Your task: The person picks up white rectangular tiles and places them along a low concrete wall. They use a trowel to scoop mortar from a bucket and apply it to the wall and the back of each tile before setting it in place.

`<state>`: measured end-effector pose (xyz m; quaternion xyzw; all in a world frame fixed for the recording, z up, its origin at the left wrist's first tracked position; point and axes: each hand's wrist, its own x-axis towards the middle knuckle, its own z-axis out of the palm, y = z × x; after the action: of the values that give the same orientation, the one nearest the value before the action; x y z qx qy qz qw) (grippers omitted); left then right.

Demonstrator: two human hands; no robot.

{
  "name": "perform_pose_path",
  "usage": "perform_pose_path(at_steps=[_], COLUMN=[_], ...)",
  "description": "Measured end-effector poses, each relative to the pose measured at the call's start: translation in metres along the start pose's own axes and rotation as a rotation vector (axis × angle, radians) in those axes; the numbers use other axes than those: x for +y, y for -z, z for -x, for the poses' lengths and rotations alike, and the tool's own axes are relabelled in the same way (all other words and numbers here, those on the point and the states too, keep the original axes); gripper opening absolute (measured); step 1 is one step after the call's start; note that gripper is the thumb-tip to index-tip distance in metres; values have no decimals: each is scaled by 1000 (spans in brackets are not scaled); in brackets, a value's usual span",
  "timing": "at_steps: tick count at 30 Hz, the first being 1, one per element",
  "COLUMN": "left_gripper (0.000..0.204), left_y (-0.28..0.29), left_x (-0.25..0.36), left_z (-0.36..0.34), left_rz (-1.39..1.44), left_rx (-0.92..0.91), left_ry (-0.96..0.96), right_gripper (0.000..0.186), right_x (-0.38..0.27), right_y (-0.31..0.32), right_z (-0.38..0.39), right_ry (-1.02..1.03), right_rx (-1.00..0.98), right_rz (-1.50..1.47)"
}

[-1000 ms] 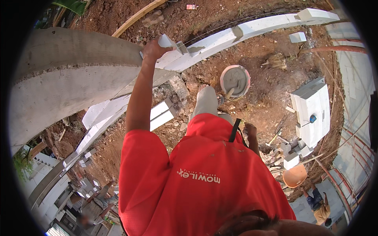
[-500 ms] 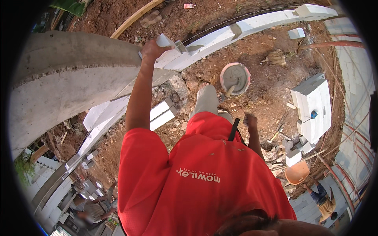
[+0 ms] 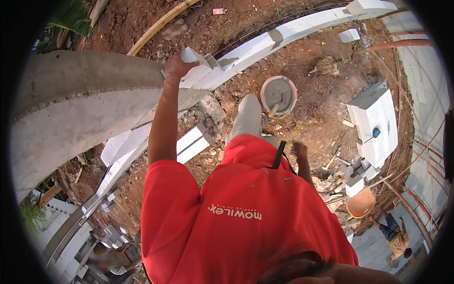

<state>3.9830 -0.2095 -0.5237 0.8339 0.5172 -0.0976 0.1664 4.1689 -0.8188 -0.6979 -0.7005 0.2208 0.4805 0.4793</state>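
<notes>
At the end of a low wall of white blocks, next to a grey concrete column, my left arm reaches forward. My left hand [image 3: 175,66] is closed on a small white block piece [image 3: 190,56], its fingers over the upper edge. It sits on the white block wall [image 3: 222,70] beside the concrete column [image 3: 94,71]. My right hand [image 3: 299,150] hangs low by my right side with curled fingers, and nothing shows in it. Ahead of my leg stands a round bucket [image 3: 294,97] of grey wet mortar [image 3: 276,90], with a wooden-handled trowel [image 3: 274,111] in it.
A taut string [image 3: 279,20] runs along the wall. To the right are stacked white blocks [image 3: 385,123], a hammer [image 3: 332,159] and an orange basin [image 3: 361,203]. Two white blocks [image 3: 193,142] lie nearer left. Other people [image 3: 399,240] are at the lower right and lower left [image 3: 111,258].
My left hand keeps its hold on the block piece. My leg has come forward, so a foot visible before is now hidden. My right hand has dropped slightly.
</notes>
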Motion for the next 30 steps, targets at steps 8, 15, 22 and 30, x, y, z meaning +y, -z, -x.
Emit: perform_pose_path(at_steps=[8, 15, 22, 30], left_gripper=[120, 122, 121, 111], left_y=[1, -2, -11, -15], left_x=[-2, -17, -2, 32], left_z=[2, 0, 13, 6], left_rz=[-121, -52, 27, -69], left_rx=[-3, 46, 69, 112], left_ry=[-40, -126, -182, -280], right_gripper=[26, 21, 14, 15], right_x=[-18, -56, -65, -75], right_y=[-9, -27, -58, -107], right_z=[-24, -40, -68, -88], right_ry=[-17, -2, 26, 3], right_rx=[-43, -51, 41, 116], right_rz=[56, 105, 75, -317])
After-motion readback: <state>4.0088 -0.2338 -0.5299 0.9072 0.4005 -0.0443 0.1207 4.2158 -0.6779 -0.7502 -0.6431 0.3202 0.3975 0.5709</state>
